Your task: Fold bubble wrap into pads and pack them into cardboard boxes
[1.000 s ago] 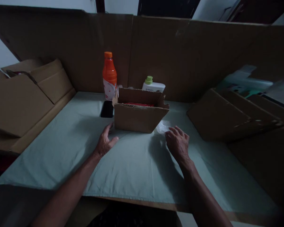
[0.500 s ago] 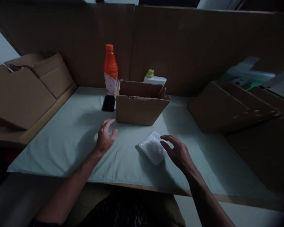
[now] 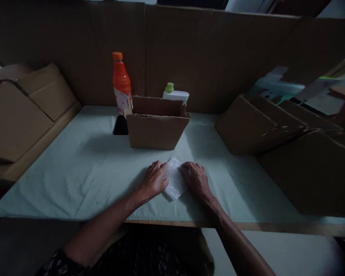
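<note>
A small folded piece of bubble wrap (image 3: pixel 175 179) lies on the pale green cloth (image 3: pixel 83 168) near the table's front edge. My left hand (image 3: pixel 154 179) rests on its left side and my right hand (image 3: pixel 196 178) on its right side, fingers curled down onto the wrap. Just behind stands an open cardboard box (image 3: pixel 155 128).
Behind the box stand an orange bottle (image 3: pixel 120 82) and a white bottle with a green cap (image 3: pixel 174 93). A black phone (image 3: pixel 120 125) lies left of the box. Flattened cardboard is stacked at the left (image 3: pixel 20 115) and right (image 3: pixel 276 126). A cardboard wall closes the back.
The bubble wrap came from beside the box toward the front edge. My left hand moved right onto it, and both hands now press on its sides.
</note>
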Motion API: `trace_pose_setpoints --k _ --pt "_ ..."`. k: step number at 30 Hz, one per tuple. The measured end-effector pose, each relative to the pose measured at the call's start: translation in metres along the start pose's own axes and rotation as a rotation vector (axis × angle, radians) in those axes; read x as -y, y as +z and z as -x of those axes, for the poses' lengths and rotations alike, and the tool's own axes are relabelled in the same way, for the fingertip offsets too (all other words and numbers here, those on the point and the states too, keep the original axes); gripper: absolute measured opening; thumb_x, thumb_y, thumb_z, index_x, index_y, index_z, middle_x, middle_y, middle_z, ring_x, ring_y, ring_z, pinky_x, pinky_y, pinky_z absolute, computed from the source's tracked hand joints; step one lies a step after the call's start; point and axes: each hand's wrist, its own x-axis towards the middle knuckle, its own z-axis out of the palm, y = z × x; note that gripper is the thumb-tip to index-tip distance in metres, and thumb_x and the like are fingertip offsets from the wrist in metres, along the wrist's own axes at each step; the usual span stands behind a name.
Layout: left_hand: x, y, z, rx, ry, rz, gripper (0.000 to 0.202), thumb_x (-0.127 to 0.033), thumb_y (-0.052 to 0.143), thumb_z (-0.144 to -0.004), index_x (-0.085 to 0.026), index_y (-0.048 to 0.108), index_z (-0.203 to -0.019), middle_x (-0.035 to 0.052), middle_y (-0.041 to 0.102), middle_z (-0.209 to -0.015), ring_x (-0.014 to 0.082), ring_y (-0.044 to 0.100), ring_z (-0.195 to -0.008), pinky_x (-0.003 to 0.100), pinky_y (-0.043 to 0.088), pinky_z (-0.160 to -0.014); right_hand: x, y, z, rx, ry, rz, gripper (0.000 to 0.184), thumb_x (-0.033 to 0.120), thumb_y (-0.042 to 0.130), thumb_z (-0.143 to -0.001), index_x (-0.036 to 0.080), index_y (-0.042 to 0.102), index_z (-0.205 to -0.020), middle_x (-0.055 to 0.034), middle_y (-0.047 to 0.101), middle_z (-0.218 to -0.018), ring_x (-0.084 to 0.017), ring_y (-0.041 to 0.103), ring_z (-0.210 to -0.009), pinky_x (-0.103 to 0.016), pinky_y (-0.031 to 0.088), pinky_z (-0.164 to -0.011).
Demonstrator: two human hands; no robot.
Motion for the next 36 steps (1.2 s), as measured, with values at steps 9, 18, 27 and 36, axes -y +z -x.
trace_pose_setpoints --k 9,18,27,36 --pt "-0.003 0.000 0.009 0.004 0.017 -0.033 0.024 -0.017 0.059 -0.084 -0.019 0.068 -0.107 0.0100 0.067 -0.107 0.0286 0.059 -0.108 0.043 0.048 -0.097 0.005 -0.001 -0.002 0.020 0.025 -0.107 0.016 0.025 0.056 -0.088 0.020 0.071 -0.093 -0.0093 0.075 -0.091 -0.025 0.062 -0.087 -0.035 0.039 -0.080" --pt "0.045 -0.030 0.047 -0.155 0.286 0.310 0.035 0.001 0.053 -0.068 -0.020 0.071 -0.089 0.0096 0.057 -0.135 0.0271 0.047 -0.133 0.048 0.040 -0.113 0.009 -0.024 0.012 0.058 0.093 -0.302 0.020 0.030 0.049 -0.087 0.020 0.067 -0.088 -0.0011 0.069 -0.069 -0.015 0.060 -0.058 -0.026 0.043 -0.059" --pt "0.134 -0.091 0.087 -0.249 -0.101 0.083 0.046 -0.007 0.041 -0.081 -0.021 0.071 -0.112 0.0091 0.059 -0.137 0.0252 0.054 -0.129 0.050 0.045 -0.110 0.029 -0.046 0.032 0.203 0.009 -0.286 0.021 0.032 0.051 -0.090 0.023 0.070 -0.089 -0.0030 0.074 -0.078 -0.019 0.067 -0.067 -0.030 0.048 -0.063" --pt "0.068 -0.029 0.092 -0.049 0.191 0.016 0.027 -0.016 0.060 -0.087 -0.021 0.071 -0.111 0.0096 0.064 -0.131 0.0259 0.054 -0.127 0.045 0.045 -0.110 0.081 0.001 0.008 0.301 -0.542 -0.137 0.031 0.019 0.054 -0.094 0.022 0.069 -0.121 -0.0088 0.067 -0.134 -0.027 0.061 -0.122 -0.042 0.049 -0.096"
